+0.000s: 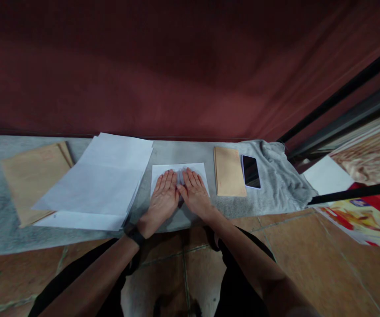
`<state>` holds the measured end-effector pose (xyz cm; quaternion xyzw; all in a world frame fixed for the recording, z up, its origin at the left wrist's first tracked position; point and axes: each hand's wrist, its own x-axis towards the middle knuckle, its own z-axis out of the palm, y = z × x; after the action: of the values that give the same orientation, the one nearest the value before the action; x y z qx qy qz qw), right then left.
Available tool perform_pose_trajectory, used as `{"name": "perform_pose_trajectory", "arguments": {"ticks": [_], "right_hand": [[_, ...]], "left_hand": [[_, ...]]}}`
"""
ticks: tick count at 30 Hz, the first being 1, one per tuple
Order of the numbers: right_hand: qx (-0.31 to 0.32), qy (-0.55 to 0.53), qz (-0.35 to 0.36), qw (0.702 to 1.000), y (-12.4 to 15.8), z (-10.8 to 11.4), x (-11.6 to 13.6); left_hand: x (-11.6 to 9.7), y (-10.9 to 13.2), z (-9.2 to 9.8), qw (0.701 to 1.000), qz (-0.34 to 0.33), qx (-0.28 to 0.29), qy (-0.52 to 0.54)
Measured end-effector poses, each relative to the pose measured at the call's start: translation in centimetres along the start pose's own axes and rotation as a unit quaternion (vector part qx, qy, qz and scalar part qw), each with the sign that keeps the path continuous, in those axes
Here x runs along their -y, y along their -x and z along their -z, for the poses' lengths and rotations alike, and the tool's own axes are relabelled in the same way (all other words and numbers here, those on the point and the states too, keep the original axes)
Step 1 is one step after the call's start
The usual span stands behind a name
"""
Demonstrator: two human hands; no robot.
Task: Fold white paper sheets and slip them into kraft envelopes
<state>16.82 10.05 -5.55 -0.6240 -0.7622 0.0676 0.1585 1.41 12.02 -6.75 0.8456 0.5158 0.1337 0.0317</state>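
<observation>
A white sheet of paper point(194, 167), smaller than the sheets in the stack, lies on the grey cloth in front of me. Both palms rest flat on it. My left hand point(165, 191) covers its left part and my right hand point(195, 191) its right part, thumbs close together and fingers extended. Neither hand grips anything. Much of the paper is hidden under my hands. To the left is a stack of larger white sheets point(100, 176). On the right sits a small pile of brown envelopes point(230, 172).
Larger brown envelopes point(34, 176) lie at the far left, partly under the white stack. A phone point(251, 171) is right of the small envelopes. The grey cloth point(272, 185) is bunched at its right end, near dark metal bars point(358, 192). A red surface rises behind.
</observation>
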Motion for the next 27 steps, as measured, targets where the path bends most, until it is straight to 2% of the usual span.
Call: {"name": "perform_pose_trajectory", "arguments": {"ticks": [4,9,27], "right_hand": [[0.021,-0.010,0.012,1.000,0.3,-0.3,0.4],[0.010,0.012,0.012,1.000,0.4,-0.6,0.2],[-0.033,0.064,-0.035,0.997,0.6,-0.3,-1.2]], "left_hand": [[-0.3,0.5,-0.6,1.000,-0.027,0.002,0.009],[-0.2,0.5,0.0,1.000,-0.007,0.020,0.001],[1.2,-0.2,0.5,0.998,0.064,0.009,-0.014]]}}
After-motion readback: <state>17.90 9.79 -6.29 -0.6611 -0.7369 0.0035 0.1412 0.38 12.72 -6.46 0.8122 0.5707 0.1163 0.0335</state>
